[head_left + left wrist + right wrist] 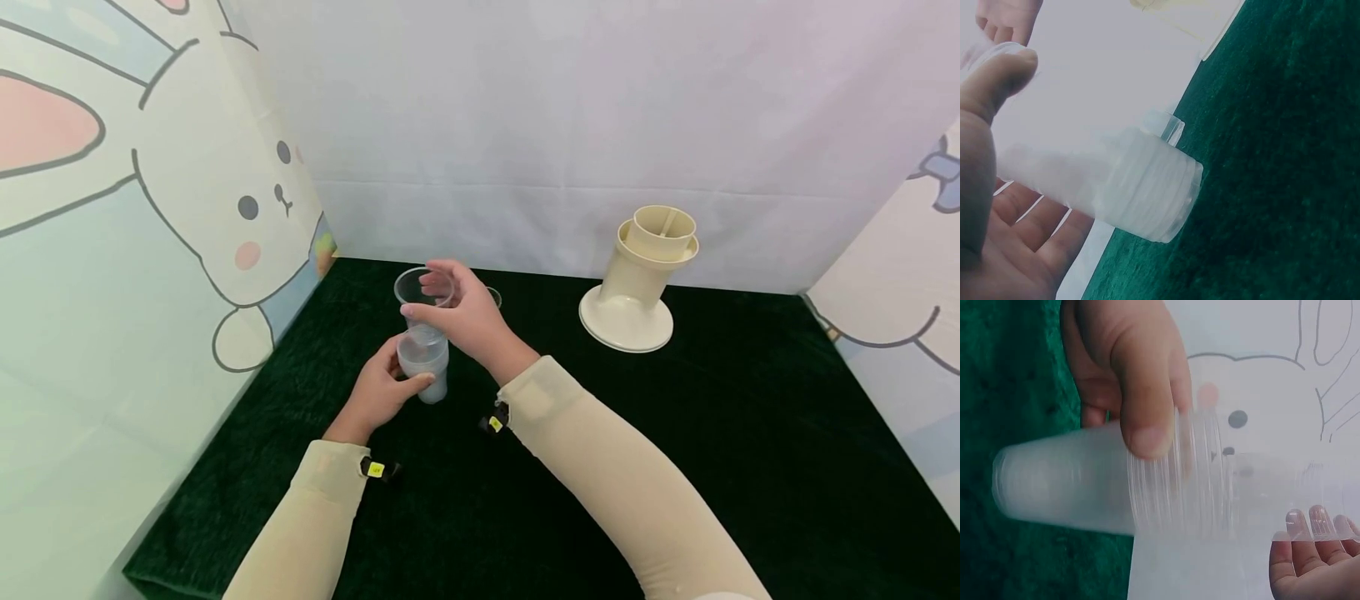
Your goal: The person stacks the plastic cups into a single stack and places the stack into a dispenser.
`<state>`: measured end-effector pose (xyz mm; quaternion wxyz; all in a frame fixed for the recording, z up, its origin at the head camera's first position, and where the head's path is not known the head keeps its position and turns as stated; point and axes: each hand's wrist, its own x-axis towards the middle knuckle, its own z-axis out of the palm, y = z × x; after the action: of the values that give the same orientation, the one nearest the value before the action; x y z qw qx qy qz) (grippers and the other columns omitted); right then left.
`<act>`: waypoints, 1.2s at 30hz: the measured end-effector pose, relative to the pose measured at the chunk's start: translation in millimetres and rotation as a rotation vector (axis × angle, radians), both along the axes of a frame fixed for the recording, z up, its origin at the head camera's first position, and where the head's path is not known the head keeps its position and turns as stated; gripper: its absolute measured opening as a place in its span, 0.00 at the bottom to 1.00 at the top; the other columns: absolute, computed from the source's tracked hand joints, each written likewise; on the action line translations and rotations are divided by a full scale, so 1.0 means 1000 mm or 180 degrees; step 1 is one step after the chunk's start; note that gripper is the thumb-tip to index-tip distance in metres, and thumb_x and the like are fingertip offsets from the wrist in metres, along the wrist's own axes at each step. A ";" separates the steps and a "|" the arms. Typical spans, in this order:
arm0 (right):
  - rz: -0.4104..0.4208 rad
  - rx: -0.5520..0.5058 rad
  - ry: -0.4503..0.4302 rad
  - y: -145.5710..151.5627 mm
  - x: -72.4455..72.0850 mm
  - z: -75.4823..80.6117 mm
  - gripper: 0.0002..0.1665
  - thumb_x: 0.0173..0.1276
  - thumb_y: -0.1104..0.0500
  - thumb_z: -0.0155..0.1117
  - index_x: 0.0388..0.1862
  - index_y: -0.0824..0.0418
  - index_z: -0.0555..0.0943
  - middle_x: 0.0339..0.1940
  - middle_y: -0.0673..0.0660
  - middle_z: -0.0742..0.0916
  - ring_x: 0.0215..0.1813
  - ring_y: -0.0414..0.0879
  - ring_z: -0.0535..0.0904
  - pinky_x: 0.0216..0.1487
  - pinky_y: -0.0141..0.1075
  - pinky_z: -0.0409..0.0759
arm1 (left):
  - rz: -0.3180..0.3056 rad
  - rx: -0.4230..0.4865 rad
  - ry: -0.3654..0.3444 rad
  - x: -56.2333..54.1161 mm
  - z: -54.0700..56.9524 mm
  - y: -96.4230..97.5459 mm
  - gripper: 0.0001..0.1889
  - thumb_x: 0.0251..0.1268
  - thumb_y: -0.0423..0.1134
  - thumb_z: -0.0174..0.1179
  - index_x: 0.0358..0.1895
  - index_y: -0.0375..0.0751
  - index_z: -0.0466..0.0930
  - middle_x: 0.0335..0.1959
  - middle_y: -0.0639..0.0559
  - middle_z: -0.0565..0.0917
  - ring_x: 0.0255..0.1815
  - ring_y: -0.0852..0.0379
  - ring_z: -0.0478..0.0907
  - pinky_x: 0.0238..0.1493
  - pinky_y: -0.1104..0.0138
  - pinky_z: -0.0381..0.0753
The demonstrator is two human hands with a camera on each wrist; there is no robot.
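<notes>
In the head view, my left hand [378,387] holds a stack of nested clear plastic cups [431,382], its thumb across the near side. The stack [1066,481] shows several close-set rims in the right wrist view. Just above it, my right hand [472,312] grips another clear plastic cup [414,287] by its side. That cup's bottom is at the mouth of the stack; I cannot tell how far inside it is. Behind the right hand, part of one more clear rim [495,297] shows, with the rest hidden.
A cream plastic stand [637,287] with a round base and a tube-shaped top is at the back right. Dark green plush cloth [750,433] covers the table. A pale curtain [562,125] hangs behind, and rabbit-printed panels [225,208] flank the sides.
</notes>
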<state>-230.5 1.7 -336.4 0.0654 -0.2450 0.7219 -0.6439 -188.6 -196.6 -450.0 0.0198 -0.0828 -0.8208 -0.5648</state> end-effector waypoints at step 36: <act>0.0042 0.0205 0.0141 -0.002 0.010 -0.036 0.40 0.68 0.47 0.74 0.75 0.50 0.67 0.68 0.51 0.80 0.68 0.40 0.74 0.73 0.50 0.69 | 0.0038 -0.0061 0.0075 0.004 0.001 0.002 0.39 0.65 0.54 0.72 0.75 0.52 0.65 0.68 0.48 0.74 0.67 0.47 0.74 0.68 0.46 0.73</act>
<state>-220.4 -0.6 -372.7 0.0616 -0.2617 0.7419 -0.6143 -184.6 -195.0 -448.8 0.0320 -0.0847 -0.8264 -0.5558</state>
